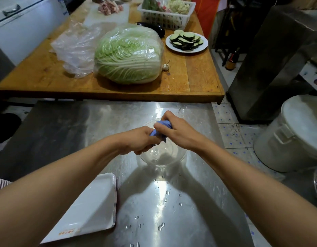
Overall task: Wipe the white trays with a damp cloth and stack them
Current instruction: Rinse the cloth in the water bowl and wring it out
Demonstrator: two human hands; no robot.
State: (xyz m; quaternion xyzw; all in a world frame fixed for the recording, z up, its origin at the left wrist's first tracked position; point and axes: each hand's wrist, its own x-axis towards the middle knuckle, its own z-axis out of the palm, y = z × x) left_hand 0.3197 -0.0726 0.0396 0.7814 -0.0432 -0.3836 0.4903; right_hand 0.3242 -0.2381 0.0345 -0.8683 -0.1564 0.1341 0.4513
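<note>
Left hand and right hand both clench the blue cloth over the clear bowl; soft, wet. White trays stacked near-left of bowl: likely light, stiff, slippery; grab edges.

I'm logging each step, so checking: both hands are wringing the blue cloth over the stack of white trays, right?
Not quite. In the head view the left hand and right hand grip the blue cloth over a clear bowl. The stack of white trays sits nearer, to the left.
</note>
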